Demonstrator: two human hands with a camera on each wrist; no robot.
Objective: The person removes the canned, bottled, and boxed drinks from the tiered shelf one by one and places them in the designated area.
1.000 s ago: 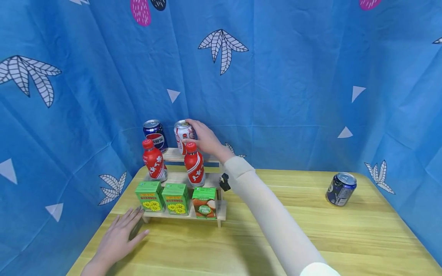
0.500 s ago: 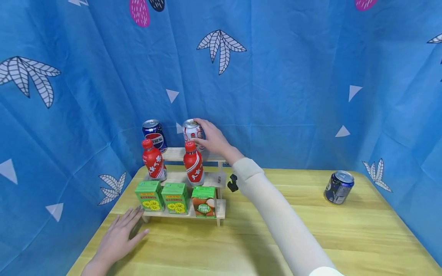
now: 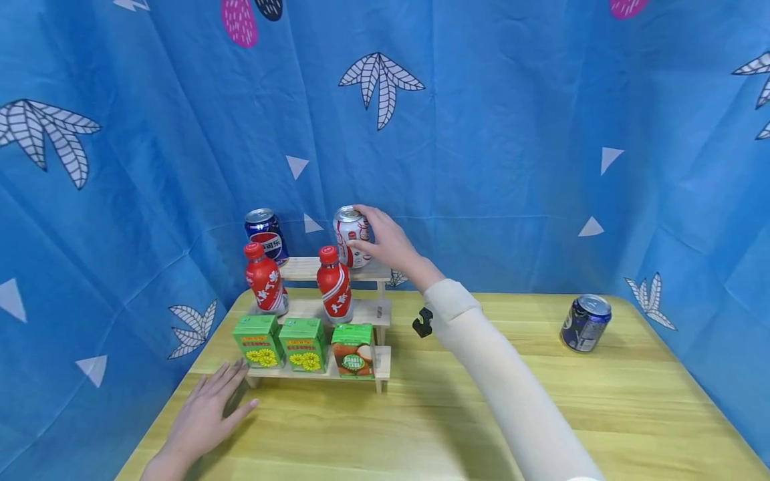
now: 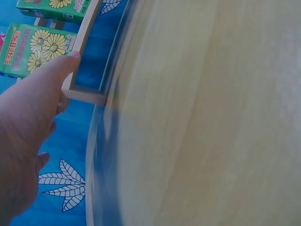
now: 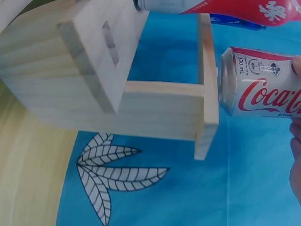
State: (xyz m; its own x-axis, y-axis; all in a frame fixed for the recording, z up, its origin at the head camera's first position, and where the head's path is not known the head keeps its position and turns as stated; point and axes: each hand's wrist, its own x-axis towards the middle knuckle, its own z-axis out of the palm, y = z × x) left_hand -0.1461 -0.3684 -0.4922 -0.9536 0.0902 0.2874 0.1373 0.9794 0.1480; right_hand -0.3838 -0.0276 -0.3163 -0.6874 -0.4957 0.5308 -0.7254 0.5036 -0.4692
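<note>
One white can (image 3: pixel 345 234), now farther right, right hand (image 3: pixel 390 239) round it, left hand (image 3: pixel 204 411) outspread

There are three cans (image 3: pixel 345 234), two bottles (image 3: pixel 334 288), three cartons (image 3: pixel 303 345).

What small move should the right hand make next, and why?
Probably settle the white can fully onto the top shelf: the right hand holds it upright there, its base very close to the wood, though whether they touch is unclear.
</note>
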